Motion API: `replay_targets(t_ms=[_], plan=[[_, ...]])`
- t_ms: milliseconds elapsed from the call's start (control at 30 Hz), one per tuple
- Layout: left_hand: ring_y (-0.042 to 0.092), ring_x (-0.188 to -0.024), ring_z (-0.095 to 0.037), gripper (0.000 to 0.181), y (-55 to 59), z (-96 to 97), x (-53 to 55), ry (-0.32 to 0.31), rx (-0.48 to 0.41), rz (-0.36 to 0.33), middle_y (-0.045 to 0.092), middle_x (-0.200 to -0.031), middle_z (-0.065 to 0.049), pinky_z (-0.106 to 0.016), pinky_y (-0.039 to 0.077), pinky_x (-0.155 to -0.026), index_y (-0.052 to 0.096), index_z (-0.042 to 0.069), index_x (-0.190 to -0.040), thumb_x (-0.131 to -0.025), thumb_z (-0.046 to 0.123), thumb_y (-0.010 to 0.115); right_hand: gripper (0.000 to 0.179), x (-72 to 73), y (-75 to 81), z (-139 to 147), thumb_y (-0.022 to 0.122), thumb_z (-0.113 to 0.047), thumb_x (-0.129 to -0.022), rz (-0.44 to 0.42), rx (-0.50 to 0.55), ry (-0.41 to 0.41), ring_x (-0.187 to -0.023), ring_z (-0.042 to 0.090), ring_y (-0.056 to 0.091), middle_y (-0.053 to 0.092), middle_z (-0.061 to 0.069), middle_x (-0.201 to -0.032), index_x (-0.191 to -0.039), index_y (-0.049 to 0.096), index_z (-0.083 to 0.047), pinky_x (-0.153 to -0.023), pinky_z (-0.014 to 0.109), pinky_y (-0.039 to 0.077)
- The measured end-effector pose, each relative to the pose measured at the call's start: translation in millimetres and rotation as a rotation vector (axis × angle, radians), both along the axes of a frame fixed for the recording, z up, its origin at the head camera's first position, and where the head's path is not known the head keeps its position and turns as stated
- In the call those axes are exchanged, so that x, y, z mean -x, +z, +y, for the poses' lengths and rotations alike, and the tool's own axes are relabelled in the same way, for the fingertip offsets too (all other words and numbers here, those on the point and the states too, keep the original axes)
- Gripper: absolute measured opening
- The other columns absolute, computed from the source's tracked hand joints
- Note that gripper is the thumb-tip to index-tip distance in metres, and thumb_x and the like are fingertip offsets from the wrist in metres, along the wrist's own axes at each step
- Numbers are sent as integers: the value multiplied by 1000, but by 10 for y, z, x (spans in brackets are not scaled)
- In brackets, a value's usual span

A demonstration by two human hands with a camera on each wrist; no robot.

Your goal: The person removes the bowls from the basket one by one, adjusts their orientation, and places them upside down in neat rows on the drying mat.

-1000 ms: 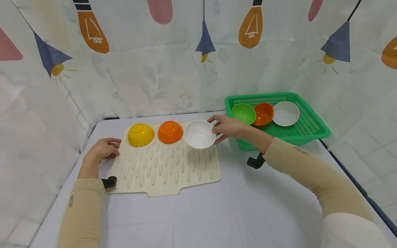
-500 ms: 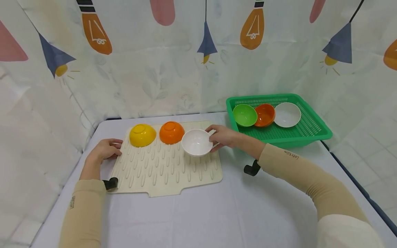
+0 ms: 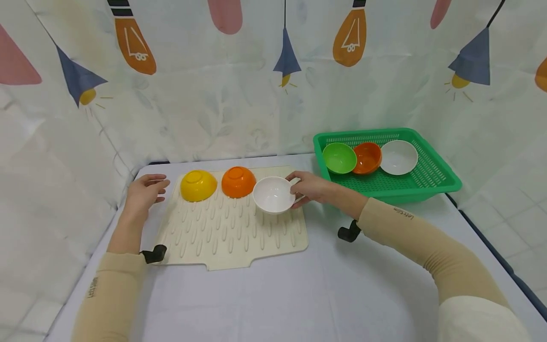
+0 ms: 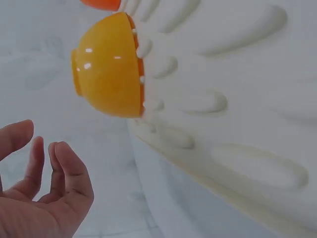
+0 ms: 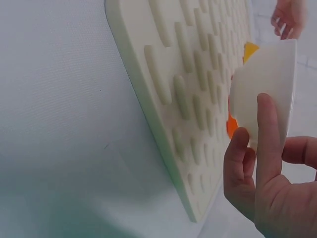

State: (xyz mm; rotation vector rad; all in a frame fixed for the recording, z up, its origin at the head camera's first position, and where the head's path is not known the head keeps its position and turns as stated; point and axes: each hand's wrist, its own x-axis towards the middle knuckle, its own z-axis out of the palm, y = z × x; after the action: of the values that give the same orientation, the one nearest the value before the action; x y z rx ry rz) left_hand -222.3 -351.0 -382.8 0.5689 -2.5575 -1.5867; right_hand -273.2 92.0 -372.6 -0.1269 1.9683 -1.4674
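My right hand (image 3: 314, 187) pinches the right rim of a white bowl (image 3: 272, 195), fingers under its outside and thumb at the rim. The bowl faces up, held above the right part of a cream drying mat (image 3: 226, 237) with raised ridges. My left hand (image 3: 146, 192) is lifted off the mat's left edge, fingers loosely bent and holding nothing; the left wrist view shows its fingers (image 4: 74, 171) apart from the yellow bowl (image 4: 109, 67). That yellow bowl and an orange bowl (image 3: 238, 182) sit upside down in a row along the mat's back.
A green plastic basket (image 3: 431, 175) stands at the back right. In it lie a green bowl (image 3: 339, 158), an orange-red bowl (image 3: 367, 158) and a white bowl (image 3: 399, 157). A patterned curtain (image 3: 239, 95) hangs behind the white-covered table (image 3: 299, 294).
My left hand has let go of the mat's left edge and risen up and away. My right hand has brought the white bowl a little toward me and lower, still facing up.
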Motion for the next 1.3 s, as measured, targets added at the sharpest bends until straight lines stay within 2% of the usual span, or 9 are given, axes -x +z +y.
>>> replay_targets(t_ms=[133,267,367,467,733,867,933,1133,1300], plan=[[57,-109,-27,54,169,229,-43,-88,14,34,55,-125,-2,-17,56,-77,51,5,-143,-103,39,62,50,1,-5,3,53,3,-99,-1,13,-5,-103,36,68,51,26,-136,-147,41,-4,-90,51,57],[57,-105,-26,50,301,568,-118,-236,-10,71,55,-128,-9,-21,56,-81,51,1,-141,-105,34,61,50,4,-24,5,53,3,-99,-4,19,-10,-104,36,67,51,26,-135,-147,41,-3,-92,52,56],[58,-104,-26,47,350,837,-157,-354,-67,63,55,-128,-11,-26,57,-85,51,0,-139,-105,31,62,50,3,-27,8,53,2,-100,-5,19,-15,-104,36,67,51,26,-135,-148,41,-4,-91,52,57],[59,-105,-27,44,325,1079,-158,-425,-153,31,53,-128,-13,-31,58,-87,50,-1,-138,-105,26,61,50,-5,-9,13,53,1,-100,-1,15,-21,-104,36,68,52,26,-135,-148,40,-5,-89,50,58],[53,-124,-45,50,77,1571,-101,-441,-331,-44,46,-141,-26,-35,59,-89,42,-7,-146,-108,23,56,50,-12,-12,24,54,1,-100,2,27,-38,-103,36,68,52,26,-135,-148,40,-4,-82,44,61],[54,-127,-46,52,-26,1724,-71,-452,-437,-90,47,-143,-26,-39,59,-88,38,-4,-150,-109,23,54,50,-25,-12,21,55,0,-100,-7,32,-38,-105,36,68,52,26,-135,-148,40,-5,-87,47,59],[55,-126,-45,53,-59,1784,-55,-472,-467,-106,48,-143,-25,-42,59,-89,36,-2,-152,-109,24,53,50,-32,-4,20,54,0,-101,-12,35,-38,-106,37,68,52,26,-136,-149,40,-6,-90,49,58],[60,-118,-42,56,-112,1894,15,-517,-481,-129,45,-144,-26,-47,58,-90,32,-1,-155,-110,28,50,51,-35,3,14,54,0,-101,-23,45,-49,-111,39,66,51,26,-137,-149,39,-6,-90,49,57],[59,-119,-41,57,-143,1913,94,-534,-540,-191,43,-146,-27,-47,57,-92,27,1,-157,-111,28,46,50,-36,2,10,54,0,-102,-29,51,-54,-112,40,65,50,27,-137,-149,40,-6,-92,51,56]])
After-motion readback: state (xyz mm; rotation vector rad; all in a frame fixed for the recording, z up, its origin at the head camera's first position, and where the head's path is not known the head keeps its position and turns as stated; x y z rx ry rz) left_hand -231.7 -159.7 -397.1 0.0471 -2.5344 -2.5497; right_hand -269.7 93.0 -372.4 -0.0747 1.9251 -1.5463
